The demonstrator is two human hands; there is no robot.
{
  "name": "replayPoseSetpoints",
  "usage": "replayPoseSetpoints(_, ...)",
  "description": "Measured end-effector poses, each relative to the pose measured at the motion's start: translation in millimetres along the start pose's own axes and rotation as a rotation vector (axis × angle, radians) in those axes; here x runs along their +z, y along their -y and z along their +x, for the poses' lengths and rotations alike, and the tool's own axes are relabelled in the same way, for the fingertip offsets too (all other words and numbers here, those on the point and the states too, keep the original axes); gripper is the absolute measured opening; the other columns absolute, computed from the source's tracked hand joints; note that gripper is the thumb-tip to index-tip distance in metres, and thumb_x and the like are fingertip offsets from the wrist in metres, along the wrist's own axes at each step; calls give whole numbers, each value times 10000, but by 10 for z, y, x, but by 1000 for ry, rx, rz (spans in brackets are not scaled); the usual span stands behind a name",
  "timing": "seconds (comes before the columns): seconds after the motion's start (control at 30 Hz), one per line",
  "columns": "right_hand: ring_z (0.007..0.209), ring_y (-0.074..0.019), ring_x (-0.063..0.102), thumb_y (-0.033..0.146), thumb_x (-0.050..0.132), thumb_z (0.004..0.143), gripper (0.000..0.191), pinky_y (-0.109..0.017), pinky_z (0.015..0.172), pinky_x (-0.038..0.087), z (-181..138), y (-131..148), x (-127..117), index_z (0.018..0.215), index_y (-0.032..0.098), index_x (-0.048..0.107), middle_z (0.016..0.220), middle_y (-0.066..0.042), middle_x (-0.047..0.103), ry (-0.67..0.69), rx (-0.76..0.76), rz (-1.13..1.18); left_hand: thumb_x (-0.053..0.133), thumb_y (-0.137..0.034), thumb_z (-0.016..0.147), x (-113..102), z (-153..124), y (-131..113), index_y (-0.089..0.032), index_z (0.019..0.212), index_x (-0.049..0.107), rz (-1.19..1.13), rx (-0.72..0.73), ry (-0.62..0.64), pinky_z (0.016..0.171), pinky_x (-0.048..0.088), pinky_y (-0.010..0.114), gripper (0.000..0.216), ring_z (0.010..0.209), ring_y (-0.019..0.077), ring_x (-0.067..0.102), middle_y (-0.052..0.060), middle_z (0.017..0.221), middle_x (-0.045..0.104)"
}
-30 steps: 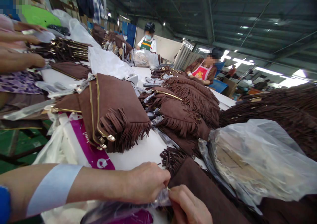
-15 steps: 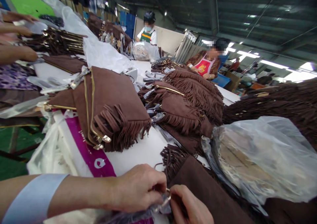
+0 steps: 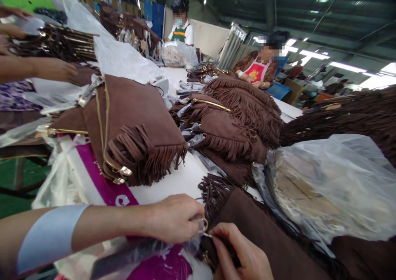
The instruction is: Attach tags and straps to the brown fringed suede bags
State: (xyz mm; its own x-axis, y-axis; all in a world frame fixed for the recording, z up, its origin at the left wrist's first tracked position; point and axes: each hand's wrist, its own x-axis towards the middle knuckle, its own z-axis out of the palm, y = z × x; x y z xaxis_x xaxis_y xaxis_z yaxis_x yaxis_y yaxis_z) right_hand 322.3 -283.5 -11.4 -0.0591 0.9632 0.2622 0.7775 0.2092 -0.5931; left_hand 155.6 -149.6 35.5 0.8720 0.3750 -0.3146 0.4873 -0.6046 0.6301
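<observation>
Down to the near side of the white table [image 3: 177, 181], and in tight. With the left hand [image 3: 176, 218], gripping firmly around the end of what looks like a plastic-wrapped strap [image 3: 123, 257], right beside a gold ring [image 3: 204, 224], presumably to steady it. With the right hand [image 3: 243, 251], pinching thumb to forefinger, very narrow, on a thin pale strip [image 3: 208, 235] just below the ring; too small to tell whether plastic or metal. Across to the dark brown bag [image 3: 260, 226], lying just beyond the right hand, likely laid this close for easy reach. Farther left now, to the brown bag with gold zips [image 3: 139, 107], resting on purple-printed plastic [image 3: 99, 181], seemingly set aside to leave working room.
</observation>
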Motion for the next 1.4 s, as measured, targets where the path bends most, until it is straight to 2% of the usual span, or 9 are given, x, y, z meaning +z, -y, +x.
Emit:
replayPoseSetpoints(0.1, 585, -125, 673, 185, 492, 940, 116, -156, 561, 520, 12, 22, -14, 896, 251, 576, 711, 27, 686, -27, 17, 10, 473, -250, 883, -96, 47, -26, -187, 825, 680, 29, -15, 73, 553, 389, 237, 224, 664, 176, 599, 22, 714, 669)
replayPoseSetpoints(0.2, 582, -122, 667, 184, 498, 932, 120, -156, 556, 516, 11, 42, -1, 863, 242, 577, 697, 28, 677, -87, 39, 21, 454, -231, 894, -149, 42, -69, -184, 854, 677, 57, -13, 73, 562, 391, 236, 231, 685, 178, 603, 24, 741, 677)
replayPoseSetpoints(0.47, 540, -110, 617, 200, 499, 923, 142, -175, 532, 462, 7, 108, 72, 794, 240, 542, 650, 51, 621, -178, 65, -8, 448, -149, 836, -146, 49, -57, -177, 803, 617, -97, -22, 99, 569, 417, 193, 174, 657, 140, 598, -15, 690, 659)
replayPoseSetpoints(0.6, 601, -132, 687, 210, 493, 943, 105, -182, 568, 507, 21, 140, 74, 940, 242, 594, 713, 35, 701, -198, 28, -15, 441, -169, 827, -148, 48, -52, -179, 849, 600, -169, -56, 127, 494, 392, 188, 161, 589, 134, 582, -19, 670, 632)
replayPoseSetpoints(0.7, 691, -135, 725, 209, 523, 947, 177, -170, 638, 544, 17, 118, 61, 1106, 247, 589, 803, 31, 745, -184, 32, 47, 440, -190, 828, -159, 44, -40, -190, 851, 572, -236, -99, 165, 426, 366, 187, 133, 504, 126, 532, -33, 638, 583)
replayPoseSetpoints(0.87, 719, -123, 715, 175, 561, 924, 182, -150, 683, 544, 13, 75, 47, 1085, 251, 601, 825, 38, 738, -173, 62, 135, 439, -148, 804, -160, 96, 17, -199, 823, 512, -380, -148, 236, 381, 339, 177, 92, 456, 112, 439, -52, 601, 507)
replayPoseSetpoints(1.03, 669, -123, 698, 180, 584, 899, 114, -145, 640, 536, 35, 81, 43, 990, 237, 625, 783, 33, 725, -216, 84, 145, 439, -84, 748, -172, 156, 33, -193, 805, 493, -447, -199, 282, 402, 326, 174, 135, 464, 108, 419, -56, 587, 508)
replayPoseSetpoints(1.27, 646, -105, 671, 205, 567, 903, 82, -146, 621, 497, 61, 138, 56, 907, 254, 632, 750, 61, 700, -210, 103, 106, 435, -124, 776, -180, 143, 30, -195, 835, 530, -368, -163, 249, 441, 340, 196, 132, 490, 123, 453, -55, 590, 508)
replayPoseSetpoints(1.4, 642, -95, 679, 210, 575, 877, 224, -139, 636, 492, 82, 111, 67, 1093, 248, 619, 736, 85, 726, -190, 215, 213, 445, -152, 843, -209, 93, -3, -184, 823, 592, -102, 9, 93, 540, 360, 206, 152, 653, 140, 544, -23, 688, 585)
